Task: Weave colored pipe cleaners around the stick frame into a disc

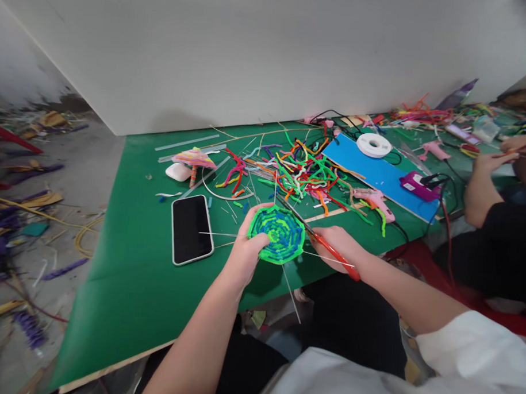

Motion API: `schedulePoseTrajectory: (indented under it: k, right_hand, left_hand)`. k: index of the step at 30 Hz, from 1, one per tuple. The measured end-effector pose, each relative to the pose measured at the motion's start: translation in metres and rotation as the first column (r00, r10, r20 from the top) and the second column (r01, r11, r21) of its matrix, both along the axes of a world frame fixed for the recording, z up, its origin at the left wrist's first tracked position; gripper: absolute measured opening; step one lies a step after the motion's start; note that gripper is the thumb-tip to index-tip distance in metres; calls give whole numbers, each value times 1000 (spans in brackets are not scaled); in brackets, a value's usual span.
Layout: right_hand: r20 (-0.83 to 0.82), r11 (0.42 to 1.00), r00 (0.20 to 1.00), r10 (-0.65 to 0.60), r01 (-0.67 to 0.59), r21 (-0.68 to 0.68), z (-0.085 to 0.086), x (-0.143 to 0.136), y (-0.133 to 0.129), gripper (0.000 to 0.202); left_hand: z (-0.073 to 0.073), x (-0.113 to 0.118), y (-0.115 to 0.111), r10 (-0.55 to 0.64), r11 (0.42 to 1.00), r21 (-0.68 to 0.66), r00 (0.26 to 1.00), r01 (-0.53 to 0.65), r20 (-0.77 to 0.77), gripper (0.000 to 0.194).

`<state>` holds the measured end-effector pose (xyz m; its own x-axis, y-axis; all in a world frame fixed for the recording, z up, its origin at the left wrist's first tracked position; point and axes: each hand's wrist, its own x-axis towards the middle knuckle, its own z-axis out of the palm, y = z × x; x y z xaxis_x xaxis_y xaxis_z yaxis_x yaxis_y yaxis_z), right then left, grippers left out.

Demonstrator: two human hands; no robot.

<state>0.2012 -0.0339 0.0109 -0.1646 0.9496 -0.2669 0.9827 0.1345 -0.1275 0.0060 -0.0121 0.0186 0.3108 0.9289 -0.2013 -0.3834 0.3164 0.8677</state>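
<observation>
My left hand (249,242) grips a round woven disc (283,235) of green and blue pipe cleaners, its thumb pressed on the face. Thin pale wires stick out from the disc's rim on several sides. Closed round red-handled scissors (332,249), my right hand (336,245) is just right of the disc. The dark scissor blades point up and left along the disc's upper right edge, near a wire that stands up from it. Whether the blades touch that wire I cannot tell.
Loose coloured pipe cleaners (298,169) are heaped behind the disc. A phone (193,229) and a small pink umbrella-like piece (195,158) lie left. Rightward are a pink glue gun (375,202), blue board (354,160), white spool (374,145), purple power block (420,185) and another person's hands (491,162).
</observation>
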Motion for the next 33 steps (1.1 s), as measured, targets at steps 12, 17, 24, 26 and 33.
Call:
schedulePoseTrajectory:
  k: [12,17,24,26,33]
  right_hand:
    - [32,999,999,-11,12,-35,5,-5,2,19]
    - [31,999,999,13,-11,-52,6,-6,2,18]
    - [16,999,999,42,-42,-16,4,-4,2,16]
    - [12,999,999,38,-38,-10,3,-3,2,16]
    - [32,999,999,26,-25,-45,5,-6,3,16]
  left_hand:
    - [0,-2,-4,3,990,141,985,22,-174,56]
    - [3,-2,-4,28,998,66,995,-21,-101,56]
    - [0,-10,4,-75,980,-179,993,91,95,57]
    - [1,-10,4,-59,981,-181,993,76,98,57]
    - [4,0,-4,77,997,-15,997,-77,1,55]
